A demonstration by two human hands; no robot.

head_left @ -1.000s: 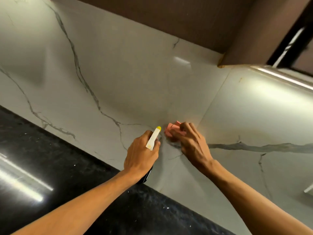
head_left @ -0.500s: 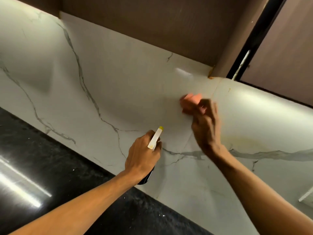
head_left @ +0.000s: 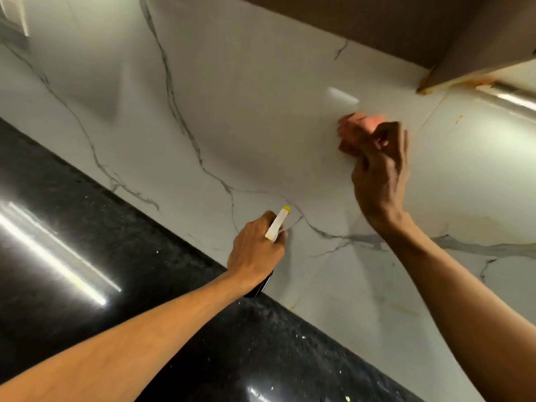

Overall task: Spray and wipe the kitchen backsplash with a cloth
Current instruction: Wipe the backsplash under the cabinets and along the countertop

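The white marble backsplash [head_left: 237, 111] with grey veins fills the middle of the view. My right hand [head_left: 380, 172] grips a bunched pink cloth [head_left: 358, 126] and presses it against the upper backsplash, just below the cabinet; the hand is blurred. My left hand [head_left: 256, 250] holds a spray bottle [head_left: 278, 223] with a white nozzle and yellow tip, pointed at the wall lower down. The bottle's dark body shows only below the wrist.
A black speckled countertop [head_left: 87, 256] runs along the bottom left, with bright light reflections. A brown upper cabinet [head_left: 406, 30] overhangs the top right, with a light strip [head_left: 513, 98] under it. A white socket plate [head_left: 13, 15] sits top left.
My right hand has carried the cloth up the backsplash, from beside the spray nozzle to near the cabinet's underside. The left hand has kept the bottle almost still.
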